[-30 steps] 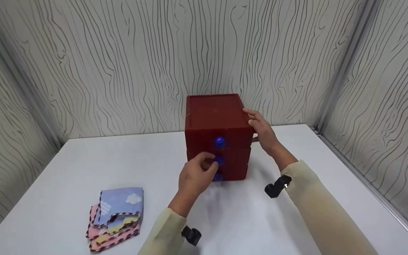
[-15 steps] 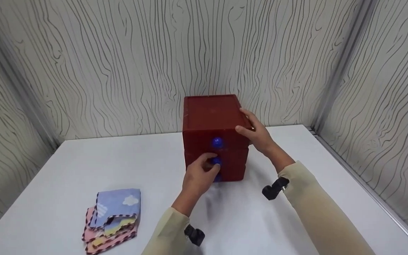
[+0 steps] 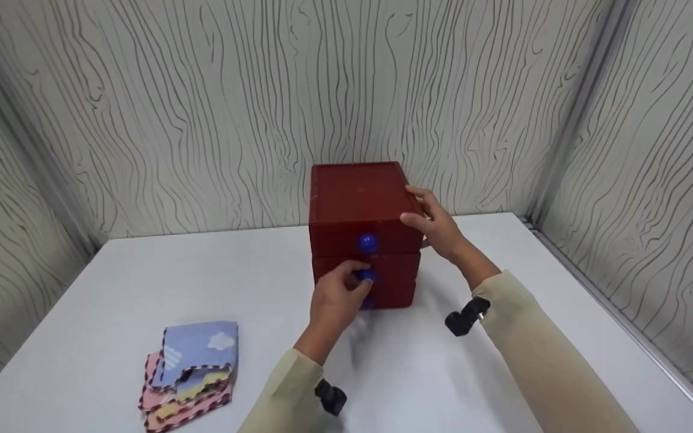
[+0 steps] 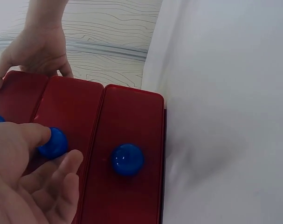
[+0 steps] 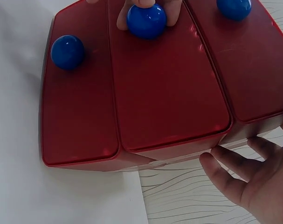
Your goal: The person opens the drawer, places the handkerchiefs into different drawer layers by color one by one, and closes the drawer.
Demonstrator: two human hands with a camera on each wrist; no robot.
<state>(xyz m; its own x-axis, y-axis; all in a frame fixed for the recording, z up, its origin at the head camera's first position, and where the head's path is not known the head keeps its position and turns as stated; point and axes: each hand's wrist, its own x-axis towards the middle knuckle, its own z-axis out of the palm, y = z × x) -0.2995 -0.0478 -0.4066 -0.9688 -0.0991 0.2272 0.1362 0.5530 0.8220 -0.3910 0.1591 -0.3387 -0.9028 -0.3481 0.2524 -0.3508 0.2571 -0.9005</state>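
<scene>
A dark red chest of drawers with three stacked drawers stands near the back of the white table. Each drawer front has a round blue knob, such as the top one. Between thumb and fingers, my left hand pinches the middle knob. In the right wrist view, the middle drawer stands slightly proud of its neighbours. My right hand braces the chest's right side with extended fingers; its thumb lies on the upper front corner. The bottom knob is partly hidden in the head view.
Folded cloths, blue over yellow and pink with striped edging, lie at the table's front left. Wood-grain patterned panels rise behind and on both sides. A black wrist camera sits on each sleeve.
My right thumb has moved onto the chest's upper front corner, with the fingers staying along its side. The left hand keeps its pinch on the middle knob. The head view has shifted slightly.
</scene>
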